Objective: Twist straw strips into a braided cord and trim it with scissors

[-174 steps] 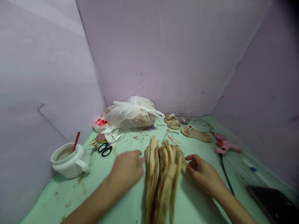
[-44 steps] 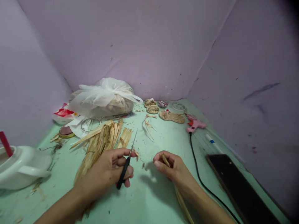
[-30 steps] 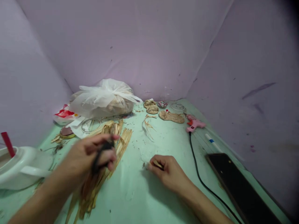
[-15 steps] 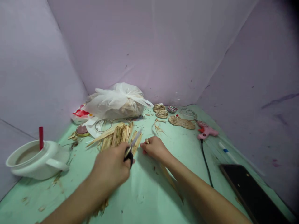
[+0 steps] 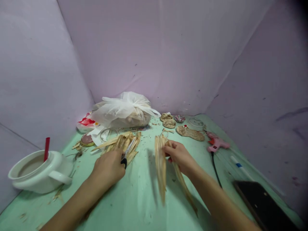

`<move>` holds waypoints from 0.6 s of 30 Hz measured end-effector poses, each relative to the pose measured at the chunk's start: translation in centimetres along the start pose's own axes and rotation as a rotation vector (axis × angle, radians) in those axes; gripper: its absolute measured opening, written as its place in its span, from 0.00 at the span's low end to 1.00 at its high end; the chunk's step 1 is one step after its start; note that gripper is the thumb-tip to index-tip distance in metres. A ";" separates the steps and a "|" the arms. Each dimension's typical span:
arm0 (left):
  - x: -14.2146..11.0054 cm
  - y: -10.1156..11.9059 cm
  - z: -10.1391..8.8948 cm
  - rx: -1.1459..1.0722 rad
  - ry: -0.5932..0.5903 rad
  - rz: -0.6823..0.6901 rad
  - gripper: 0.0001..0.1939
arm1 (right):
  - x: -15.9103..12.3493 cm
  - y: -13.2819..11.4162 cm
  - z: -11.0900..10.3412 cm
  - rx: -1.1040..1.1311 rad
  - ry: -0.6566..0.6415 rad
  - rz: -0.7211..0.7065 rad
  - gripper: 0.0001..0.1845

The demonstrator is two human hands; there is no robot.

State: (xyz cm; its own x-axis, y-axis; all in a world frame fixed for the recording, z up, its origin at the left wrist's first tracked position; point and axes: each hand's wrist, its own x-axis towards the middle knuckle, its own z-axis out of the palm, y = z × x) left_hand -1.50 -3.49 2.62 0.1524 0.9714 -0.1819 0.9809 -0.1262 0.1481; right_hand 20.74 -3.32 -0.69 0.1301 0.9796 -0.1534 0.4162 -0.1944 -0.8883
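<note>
My left hand (image 5: 109, 165) is closed around a pair of scissors (image 5: 130, 147), with the black handle partly hidden and the blades pointing up and away. It rests against a pile of dried, straw-coloured husks (image 5: 122, 141); whether it also grips some of them I cannot tell. To the right, my right hand (image 5: 179, 155) pinches a broad dried husk strip (image 5: 160, 170) that hangs above the table. A second, narrower strip (image 5: 185, 191) trails below the same hand toward the front.
Behind the pile sits a tied white plastic bag (image 5: 125, 110). A white pot (image 5: 39, 176) holding a red stick stands left. Rightward are a woven sole-shaped piece (image 5: 190, 133), round woven pieces (image 5: 169, 123), a pink glue gun (image 5: 218, 142), a marker (image 5: 240, 166) and a phone (image 5: 262, 202).
My right hand has moved slightly right and now holds a broad husk strip upright. My left hand has shifted left with the scissors, down onto the husk pile.
</note>
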 end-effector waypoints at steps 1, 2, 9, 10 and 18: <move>-0.1 0.0 -0.3 -0.002 0.005 -0.008 0.12 | -0.7 0.2 -1.0 0.088 -0.028 0.006 0.08; -0.2 0.0 -0.8 -0.009 0.024 -0.019 0.12 | -1.4 0.4 -1.9 0.278 -0.070 0.025 0.10; -3.6 1.4 -3.6 -0.591 0.245 -0.037 0.23 | -3.7 1.7 -2.2 0.586 -0.265 0.117 0.12; -3.9 1.8 -3.4 -0.712 0.129 0.021 0.23 | -3.8 1.7 -2.1 0.579 -0.280 0.115 0.12; -3.3 3.6 0.5 -0.898 -0.449 0.152 0.18 | -4.6 1.8 -2.3 0.697 -0.372 0.196 0.18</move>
State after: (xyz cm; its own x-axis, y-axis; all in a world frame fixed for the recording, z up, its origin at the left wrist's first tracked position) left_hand 1.58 -7.25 3.23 0.4810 0.7690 -0.4210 0.5218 0.1348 0.8423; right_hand 22.92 -8.24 -0.60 -0.2163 0.9078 -0.3592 -0.2552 -0.4077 -0.8767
